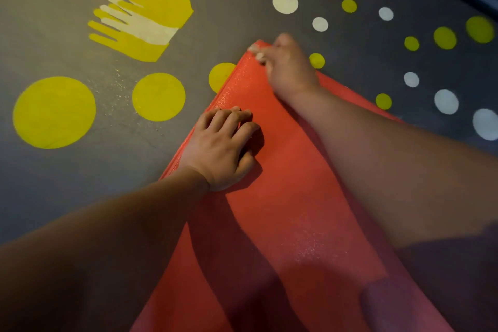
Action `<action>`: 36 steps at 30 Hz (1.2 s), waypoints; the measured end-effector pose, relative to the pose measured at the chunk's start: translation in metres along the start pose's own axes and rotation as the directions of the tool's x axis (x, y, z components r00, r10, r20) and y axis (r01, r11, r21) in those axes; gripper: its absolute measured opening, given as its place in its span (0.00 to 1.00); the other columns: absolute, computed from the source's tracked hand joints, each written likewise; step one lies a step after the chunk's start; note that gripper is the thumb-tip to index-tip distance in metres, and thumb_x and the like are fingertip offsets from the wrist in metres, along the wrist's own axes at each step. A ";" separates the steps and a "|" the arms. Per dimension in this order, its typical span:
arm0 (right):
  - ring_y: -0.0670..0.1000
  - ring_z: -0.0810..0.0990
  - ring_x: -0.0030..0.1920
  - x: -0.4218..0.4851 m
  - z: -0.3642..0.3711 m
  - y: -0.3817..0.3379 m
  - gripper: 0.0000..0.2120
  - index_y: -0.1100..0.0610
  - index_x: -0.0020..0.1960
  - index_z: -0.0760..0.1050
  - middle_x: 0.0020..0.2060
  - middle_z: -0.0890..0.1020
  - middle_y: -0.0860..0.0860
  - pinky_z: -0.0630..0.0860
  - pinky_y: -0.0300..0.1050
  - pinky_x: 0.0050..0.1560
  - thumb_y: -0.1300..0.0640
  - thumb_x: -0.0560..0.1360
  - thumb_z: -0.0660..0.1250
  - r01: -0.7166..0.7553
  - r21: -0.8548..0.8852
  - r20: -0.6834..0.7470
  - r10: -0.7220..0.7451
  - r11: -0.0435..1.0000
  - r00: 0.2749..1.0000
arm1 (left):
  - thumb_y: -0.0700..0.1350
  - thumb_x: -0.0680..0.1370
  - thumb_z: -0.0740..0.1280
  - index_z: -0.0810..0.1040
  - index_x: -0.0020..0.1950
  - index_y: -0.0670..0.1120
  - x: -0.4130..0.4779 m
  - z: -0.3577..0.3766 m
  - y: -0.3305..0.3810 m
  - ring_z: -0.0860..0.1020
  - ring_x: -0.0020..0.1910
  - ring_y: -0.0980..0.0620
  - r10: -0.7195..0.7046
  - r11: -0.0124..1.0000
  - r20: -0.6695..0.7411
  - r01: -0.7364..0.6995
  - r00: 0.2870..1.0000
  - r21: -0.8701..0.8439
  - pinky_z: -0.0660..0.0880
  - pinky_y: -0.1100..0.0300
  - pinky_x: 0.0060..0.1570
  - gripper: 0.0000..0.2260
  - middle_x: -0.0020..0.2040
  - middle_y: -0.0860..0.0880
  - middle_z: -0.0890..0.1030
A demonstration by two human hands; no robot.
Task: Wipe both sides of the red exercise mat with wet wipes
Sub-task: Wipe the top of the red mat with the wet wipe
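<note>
Red foam exercise mat [283,197]; left hand [223,148] pressing near its left edge, fingers loosely bent, empty; right hand [288,70] clutching white wet wipe [254,49] at far corner.

Mat [283,197] leaves bottom edge (right hand [288,70] blurred).

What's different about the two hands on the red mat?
The left hand rests near the left edge of the red mat, while the right hand reaches to its far corner. The left hand holds nothing; the right hand pinches something white, probably a wet wipe. The left hand is nearer the camera than the right hand. Both touch the mat.
</note>
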State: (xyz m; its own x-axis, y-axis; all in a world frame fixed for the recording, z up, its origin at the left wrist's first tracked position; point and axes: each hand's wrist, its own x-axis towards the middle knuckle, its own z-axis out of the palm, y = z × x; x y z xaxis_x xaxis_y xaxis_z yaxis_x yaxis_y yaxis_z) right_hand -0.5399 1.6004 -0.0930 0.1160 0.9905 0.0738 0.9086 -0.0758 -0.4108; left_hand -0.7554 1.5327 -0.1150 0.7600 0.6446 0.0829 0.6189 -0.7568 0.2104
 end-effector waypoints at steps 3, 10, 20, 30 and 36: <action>0.62 0.78 0.48 -0.014 -0.010 0.034 0.16 0.58 0.52 0.83 0.51 0.76 0.61 0.75 0.51 0.54 0.57 0.79 0.56 -0.302 -0.056 -0.119 0.294 0.952 0.948 | 0.55 0.74 0.63 0.76 0.68 0.49 0.001 0.000 0.001 0.71 0.70 0.41 0.002 1.000 0.011 -0.002 1.000 0.003 0.64 0.44 0.69 0.24 0.70 0.46 0.75; 0.56 0.77 0.41 -0.083 -0.009 0.011 0.15 0.60 0.62 0.79 0.42 0.76 0.57 0.74 0.49 0.45 0.56 0.82 0.59 0.124 0.010 0.034 -0.124 0.992 0.992 | 0.56 0.74 0.63 0.76 0.68 0.48 0.002 -0.001 0.002 0.70 0.70 0.41 0.009 1.000 0.031 -0.009 0.999 0.011 0.64 0.43 0.68 0.24 0.69 0.46 0.75; 0.55 0.81 0.44 -0.202 -0.054 0.066 0.15 0.57 0.64 0.79 0.46 0.76 0.55 0.79 0.49 0.51 0.56 0.82 0.59 -0.315 0.003 -0.155 0.312 0.949 0.937 | 0.58 0.75 0.59 0.75 0.68 0.50 0.002 -0.005 0.011 0.69 0.67 0.39 -0.036 0.995 0.099 0.027 0.994 0.098 0.65 0.42 0.63 0.24 0.70 0.45 0.73; 0.52 0.80 0.53 -0.287 -0.029 -0.047 0.08 0.59 0.52 0.80 0.46 0.78 0.52 0.77 0.47 0.53 0.59 0.80 0.63 0.196 0.261 0.307 -0.273 0.945 0.912 | 0.54 0.75 0.59 0.73 0.65 0.47 -0.027 -0.022 0.031 0.70 0.63 0.39 -0.180 0.983 0.123 0.182 0.976 -0.003 0.66 0.40 0.64 0.22 0.66 0.43 0.72; 0.58 0.79 0.47 -0.252 -0.041 0.027 0.20 0.62 0.70 0.72 0.51 0.78 0.58 0.78 0.51 0.53 0.60 0.80 0.56 -0.278 0.013 -0.082 0.279 0.960 0.957 | 0.52 0.69 0.63 0.75 0.57 0.47 -0.105 -0.041 0.016 0.70 0.58 0.38 -0.290 0.956 0.133 0.294 0.948 -0.016 0.68 0.41 0.57 0.19 0.58 0.41 0.73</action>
State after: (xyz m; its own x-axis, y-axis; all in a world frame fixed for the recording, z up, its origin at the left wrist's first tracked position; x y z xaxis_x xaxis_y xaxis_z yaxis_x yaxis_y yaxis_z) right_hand -0.5281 1.3436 -0.0853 0.3969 0.9174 0.0304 0.8352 -0.3472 -0.4265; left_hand -0.8333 1.4575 -0.0804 0.5673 0.8159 -0.1118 0.8120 -0.5317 0.2407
